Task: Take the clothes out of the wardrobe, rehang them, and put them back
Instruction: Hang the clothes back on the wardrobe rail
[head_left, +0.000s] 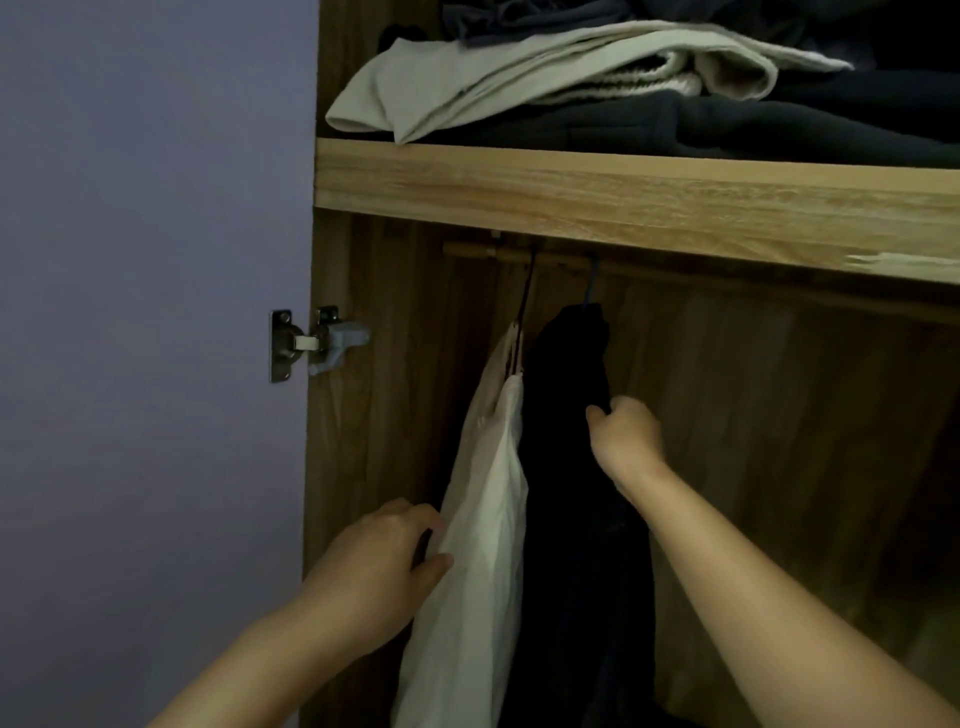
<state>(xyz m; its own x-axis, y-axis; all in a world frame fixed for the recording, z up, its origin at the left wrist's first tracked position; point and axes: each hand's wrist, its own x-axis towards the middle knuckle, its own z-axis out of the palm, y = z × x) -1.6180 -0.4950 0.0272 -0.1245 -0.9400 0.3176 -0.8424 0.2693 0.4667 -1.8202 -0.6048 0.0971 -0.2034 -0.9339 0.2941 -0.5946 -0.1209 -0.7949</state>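
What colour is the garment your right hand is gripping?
Black or very dark garment; head view, light dim.

dark garment (576, 519) hem cut off below; hangers mostly hidden.

Inside the wardrobe (779, 415), two garments hang side by side from the rail (519, 254) at the left: a white one (488, 499) and a black one (576, 467), touching. To their right the hanging space is open back to the wooden panel. The shelf (623, 187) closes it from above, piled with folded clothes (571, 78). A door hinge (311, 343) juts from the left wall.
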